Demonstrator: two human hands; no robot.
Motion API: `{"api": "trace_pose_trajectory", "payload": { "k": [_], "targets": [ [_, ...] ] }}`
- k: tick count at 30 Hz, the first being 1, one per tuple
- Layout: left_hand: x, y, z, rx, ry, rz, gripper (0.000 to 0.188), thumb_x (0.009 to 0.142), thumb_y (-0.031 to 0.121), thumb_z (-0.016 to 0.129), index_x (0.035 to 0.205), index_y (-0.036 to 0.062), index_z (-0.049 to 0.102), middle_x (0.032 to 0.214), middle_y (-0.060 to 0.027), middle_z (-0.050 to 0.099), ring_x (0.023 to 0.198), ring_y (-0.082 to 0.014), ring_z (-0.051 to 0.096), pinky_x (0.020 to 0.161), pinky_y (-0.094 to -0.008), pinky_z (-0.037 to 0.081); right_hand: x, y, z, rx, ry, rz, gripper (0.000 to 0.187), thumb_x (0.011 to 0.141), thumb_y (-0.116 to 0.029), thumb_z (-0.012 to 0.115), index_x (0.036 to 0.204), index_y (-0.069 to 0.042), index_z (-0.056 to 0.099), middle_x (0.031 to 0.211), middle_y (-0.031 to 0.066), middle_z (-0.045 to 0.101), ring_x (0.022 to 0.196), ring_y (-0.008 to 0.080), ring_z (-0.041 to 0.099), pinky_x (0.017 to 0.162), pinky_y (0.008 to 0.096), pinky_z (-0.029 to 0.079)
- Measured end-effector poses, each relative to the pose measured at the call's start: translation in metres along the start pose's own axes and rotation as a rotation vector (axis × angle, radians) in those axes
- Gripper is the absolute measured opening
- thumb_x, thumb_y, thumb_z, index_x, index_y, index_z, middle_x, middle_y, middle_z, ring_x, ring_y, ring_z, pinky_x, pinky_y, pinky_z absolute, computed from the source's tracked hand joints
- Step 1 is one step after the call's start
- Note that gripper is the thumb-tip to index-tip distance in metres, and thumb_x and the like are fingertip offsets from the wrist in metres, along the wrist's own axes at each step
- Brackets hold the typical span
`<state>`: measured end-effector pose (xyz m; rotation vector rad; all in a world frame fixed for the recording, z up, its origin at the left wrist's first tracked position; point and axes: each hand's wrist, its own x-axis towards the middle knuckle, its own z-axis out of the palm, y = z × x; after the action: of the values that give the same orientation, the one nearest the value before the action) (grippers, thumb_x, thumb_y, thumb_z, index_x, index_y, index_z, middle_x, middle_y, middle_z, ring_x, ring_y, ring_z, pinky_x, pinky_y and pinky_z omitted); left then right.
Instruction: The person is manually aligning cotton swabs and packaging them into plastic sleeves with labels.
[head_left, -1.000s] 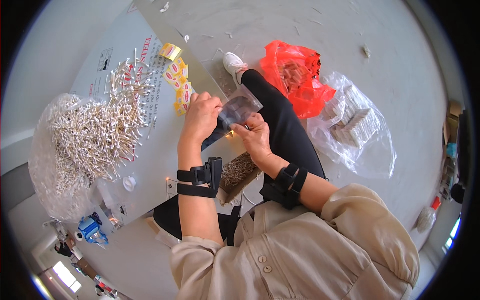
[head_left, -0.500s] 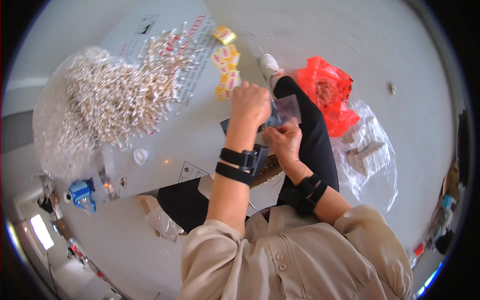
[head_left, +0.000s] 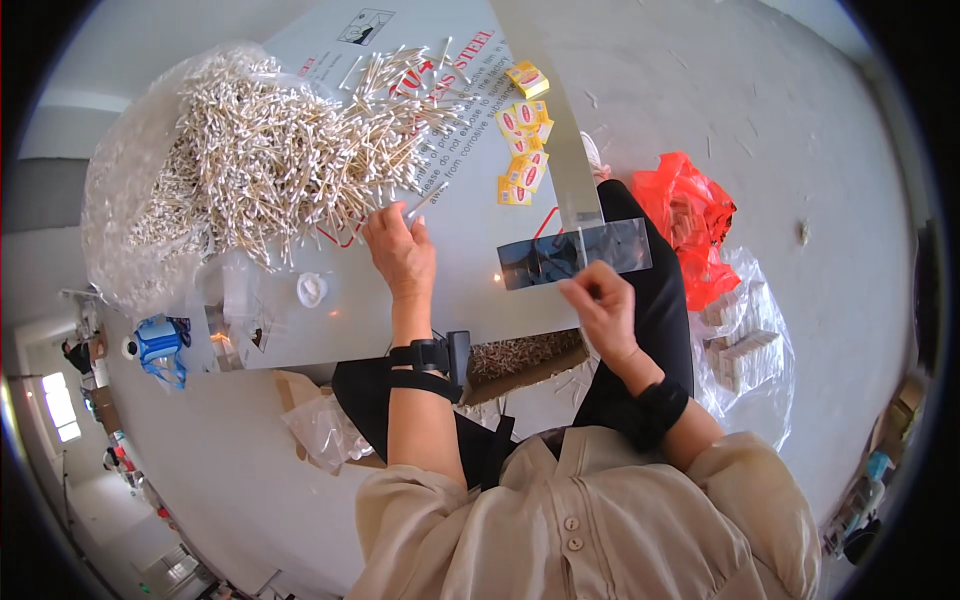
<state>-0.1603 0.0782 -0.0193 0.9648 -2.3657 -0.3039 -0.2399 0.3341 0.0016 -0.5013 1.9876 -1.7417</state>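
Note:
My left hand (head_left: 402, 255) is at the near right edge of a big heap of cotton swabs (head_left: 270, 160). Its thumb and forefinger close around one loose cotton swab (head_left: 427, 202). Lower right, my right hand (head_left: 605, 310) is slightly blurred, its fingers curled together. What they hold, if anything, cannot be made out. A thin pale stick (head_left: 580, 247) shows just beyond those fingertips, across a dark see-through plastic sleeve (head_left: 530, 262). That sleeve lies over the table's right edge, its clear end reaching above my leg.
Yellow printed cards (head_left: 525, 165) and a small yellow box (head_left: 526, 78) lie along the table's (head_left: 460, 290) right side. A small white tub (head_left: 312, 290) stands near the front. Right of my leg are a red plastic bag (head_left: 690, 215) and clear-wrapped white bundles (head_left: 745, 355). An open carton (head_left: 530, 368) sits below.
My hands were close together around a clear plastic piece; now they are apart. The left has moved left to the swab heap, and the dark sleeve lies in plain sight. The view has shifted.

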Motion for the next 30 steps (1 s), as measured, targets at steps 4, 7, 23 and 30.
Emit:
{"api": "trace_pose_trajectory", "payload": {
  "k": [4, 7, 23, 30],
  "targets": [
    [0.008, -0.012, 0.002, 0.052, -0.131, 0.019, 0.022, 0.076, 0.003, 0.07, 0.095, 0.0074, 0.061, 0.093, -0.0097, 0.058, 0.099, -0.0339, 0.053, 0.084, -0.045, 0.045, 0.02, -0.006, 0.041, 0.069, -0.17, 0.119, 0.02, 0.085, -0.009, 0.071, 0.076, 0.0, 0.055, 0.064, -0.0017, 0.051, 0.06, 0.0055, 0.044, 0.053, 0.0243, 0.038],
    [0.003, -0.01, 0.0, -0.055, -0.185, 0.031, 0.015, 0.079, 0.003, 0.07, 0.091, 0.0065, 0.061, 0.085, -0.0065, 0.057, 0.086, -0.025, 0.056, 0.075, -0.0372, 0.048, 0.03, -0.004, 0.058, 0.037, -0.158, 0.097, 0.014, 0.086, -0.009, 0.07, 0.085, 0.001, 0.062, 0.067, -0.0011, 0.056, 0.06, 0.006, 0.046, 0.054, 0.0243, 0.04],
    [-0.045, 0.028, -0.052, -1.188, -0.304, -0.196, 0.005, 0.092, 0.004, 0.065, 0.096, 0.003, 0.061, 0.086, 0.0003, 0.062, 0.073, -0.0065, 0.053, 0.067, -0.0203, 0.046, 0.027, -0.06, 0.078, 0.63, -0.336, 0.076, 0.016, 0.087, -0.003, 0.07, 0.103, 0.0, 0.071, 0.084, 0.0012, 0.062, 0.069, 0.0075, 0.051, 0.06, 0.0213, 0.043],
    [-0.056, 0.017, -0.048, -0.864, -0.41, -0.173, 0.01, 0.085, 0.002, 0.068, 0.092, 0.0042, 0.061, 0.084, -0.0047, 0.062, 0.07, -0.0138, 0.056, 0.066, -0.0257, 0.048, 0.024, -0.052, 0.072, 0.612, -0.267, 0.122, 0.011, 0.087, -0.003, 0.07, 0.097, 0.001, 0.071, 0.084, 0.0002, 0.063, 0.07, 0.0064, 0.051, 0.062, 0.0213, 0.045]
  ]
}}
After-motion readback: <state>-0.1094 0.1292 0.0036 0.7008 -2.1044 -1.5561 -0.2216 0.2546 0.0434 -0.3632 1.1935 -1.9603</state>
